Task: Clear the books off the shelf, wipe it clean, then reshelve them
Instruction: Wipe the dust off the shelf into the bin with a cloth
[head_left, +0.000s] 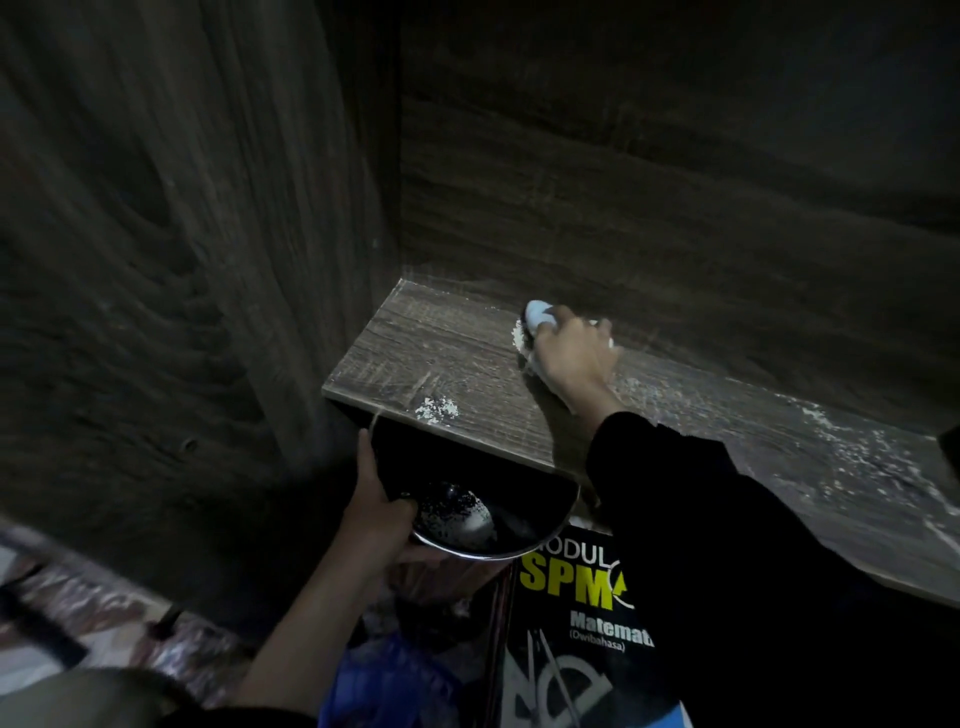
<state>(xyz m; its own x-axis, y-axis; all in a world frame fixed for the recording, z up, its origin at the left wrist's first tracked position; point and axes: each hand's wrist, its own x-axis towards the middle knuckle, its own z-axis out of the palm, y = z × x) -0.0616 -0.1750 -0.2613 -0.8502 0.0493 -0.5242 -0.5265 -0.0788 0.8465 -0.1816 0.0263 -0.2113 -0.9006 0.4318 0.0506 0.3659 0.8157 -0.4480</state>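
The dark wood shelf (426, 358) holds no books and is streaked with white dust. My right hand (574, 358) grips a small white-and-black brush or cloth (537, 317) pressed on the shelf board near its back wall. A small heap of white dust (436, 409) lies at the shelf's front edge. Just below that edge, my left hand (376, 499) holds a dark round bowl (498, 499) by its rim; white dust lies in its bottom. A black book (571, 623) with yellow "SPM" lettering lies below the shelf on the floor.
The cabinet's side panel (208, 260) rises at the left and its back wall (675, 182) closes the shelf behind. More dust (857, 457) covers the right part of the board. A patterned floor covering (104, 623) shows at bottom left, with blue material (384, 680) near the book.
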